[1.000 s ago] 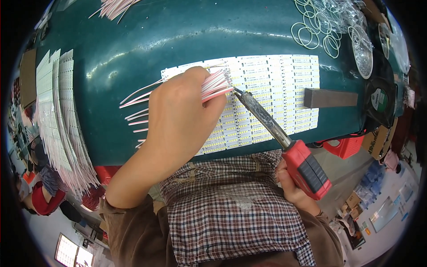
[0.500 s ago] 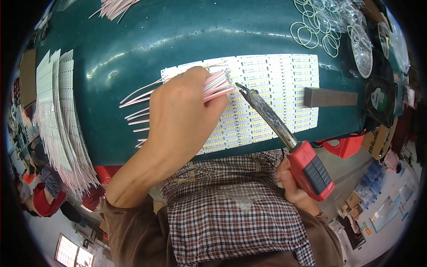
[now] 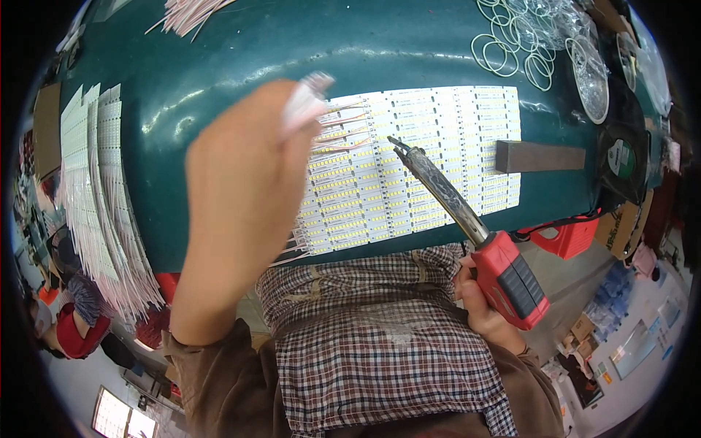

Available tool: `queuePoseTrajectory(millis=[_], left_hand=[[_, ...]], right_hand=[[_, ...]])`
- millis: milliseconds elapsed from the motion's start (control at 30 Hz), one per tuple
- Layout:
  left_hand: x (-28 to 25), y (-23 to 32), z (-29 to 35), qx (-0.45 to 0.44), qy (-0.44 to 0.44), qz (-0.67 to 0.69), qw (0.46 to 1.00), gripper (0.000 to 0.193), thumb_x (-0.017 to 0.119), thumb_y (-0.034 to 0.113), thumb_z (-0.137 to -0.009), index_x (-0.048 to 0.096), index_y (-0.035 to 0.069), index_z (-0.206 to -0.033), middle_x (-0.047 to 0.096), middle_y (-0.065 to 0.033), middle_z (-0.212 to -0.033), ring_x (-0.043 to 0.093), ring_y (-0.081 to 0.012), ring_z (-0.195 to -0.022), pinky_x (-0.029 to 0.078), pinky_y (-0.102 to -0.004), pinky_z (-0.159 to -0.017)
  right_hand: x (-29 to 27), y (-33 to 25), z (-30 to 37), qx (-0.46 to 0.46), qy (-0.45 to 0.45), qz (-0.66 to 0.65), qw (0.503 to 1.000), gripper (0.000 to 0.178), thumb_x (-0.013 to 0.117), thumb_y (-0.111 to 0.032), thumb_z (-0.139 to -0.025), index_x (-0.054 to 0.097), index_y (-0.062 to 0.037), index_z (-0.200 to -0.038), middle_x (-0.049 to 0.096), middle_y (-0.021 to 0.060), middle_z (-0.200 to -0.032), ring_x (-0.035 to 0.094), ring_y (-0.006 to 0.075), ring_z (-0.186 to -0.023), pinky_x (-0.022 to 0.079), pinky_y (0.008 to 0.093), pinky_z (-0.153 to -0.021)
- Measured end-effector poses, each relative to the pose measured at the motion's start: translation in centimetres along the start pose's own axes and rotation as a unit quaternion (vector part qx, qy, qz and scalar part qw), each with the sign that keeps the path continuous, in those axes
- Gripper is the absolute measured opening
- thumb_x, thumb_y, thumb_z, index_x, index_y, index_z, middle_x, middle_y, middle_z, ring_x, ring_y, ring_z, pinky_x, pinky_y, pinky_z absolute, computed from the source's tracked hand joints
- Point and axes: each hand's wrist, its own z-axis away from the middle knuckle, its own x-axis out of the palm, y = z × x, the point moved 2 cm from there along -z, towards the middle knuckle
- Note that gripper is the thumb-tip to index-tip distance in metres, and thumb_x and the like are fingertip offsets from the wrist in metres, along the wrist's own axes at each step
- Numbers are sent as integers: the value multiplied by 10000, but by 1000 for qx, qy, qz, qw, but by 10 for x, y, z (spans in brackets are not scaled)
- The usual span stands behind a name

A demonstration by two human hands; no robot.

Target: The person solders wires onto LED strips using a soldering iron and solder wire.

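Observation:
My left hand [image 3: 244,160], smeared by motion, is closed on a bundle of thin red and white wires [image 3: 303,106], whose ends point up and right. It is raised over the left part of a white LED circuit board panel [image 3: 409,182] with rows of small yellow chips. A few wires lie across the panel's left columns, partly behind this hand. My right hand [image 3: 482,303] grips the red and black handle of a soldering iron [image 3: 507,281]. The iron's dark tip [image 3: 398,144] hangs over the middle of the panel, and whether it touches the board I cannot tell.
A dark rectangular bar [image 3: 540,157] rests on the panel's right edge, near a small black fan [image 3: 622,159]. Wired board strips [image 3: 95,175] are stacked at left. More wires [image 3: 191,13] lie at the far edge. Green rings [image 3: 496,55] and clear plastic sit far right.
My left hand has moved left and upward, off the panel, with the wire bundle in it. Wires on the panel's upper left are now uncovered. The soldering iron stays almost still.

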Motion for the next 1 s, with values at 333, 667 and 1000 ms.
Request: queuePoseTrajectory(millis=[333,667,1000], left_hand=[[15,14,12,-40,-20,70,997,181,717,88,-828,604,7,-944,640,-174,-720,654,-349,-659,499,-403,-615],[24,11,11,-111,-49,146,982,176,700,78,-824,635,-15,-958,683,-183,-771,679,-344,-695,516,-411,-650],[29,7,11,-63,-38,63,995,172,718,107,-824,642,-28,-902,670,-204,-758,671,-360,-688,513,-417,-626]], right_hand=[[-2,1,6,-10,-9,20,1000,221,762,-133,-822,678,-9,-985,667,115,-846,648,258,-654,515,333,-575],[0,3,7,-18,-4,29,999,263,757,-138,-830,684,10,-1035,679,139,-895,672,270,-699,545,336,-613],[-1,-2,2,-21,-11,16,1000,239,755,-126,-834,683,12,-1016,681,142,-893,676,279,-696,547,334,-612]])
